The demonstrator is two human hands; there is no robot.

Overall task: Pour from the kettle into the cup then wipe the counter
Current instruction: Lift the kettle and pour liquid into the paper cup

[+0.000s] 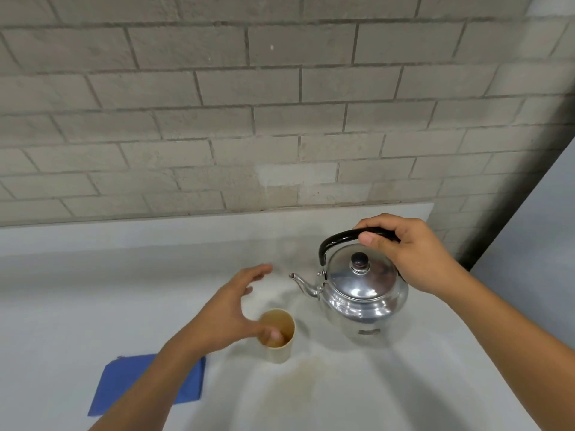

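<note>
Left of the cup, a folded blue cloth lies flat on the bench, untouched. The left hand hovers over the cup's rim, grip spread wide, holding nothing. The cup looks to hold brownish liquid, so pouring seems done; a faint stain just in front of it awaits wiping. Right of the cup, the kettle stands upright, spout pointing left toward the cup's far side, the right hand closed around its handle.

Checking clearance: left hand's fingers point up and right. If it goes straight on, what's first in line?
Probably the kettle, its spout tip nearest the left hand. Bare counter lies between; depth is unclear.
</note>
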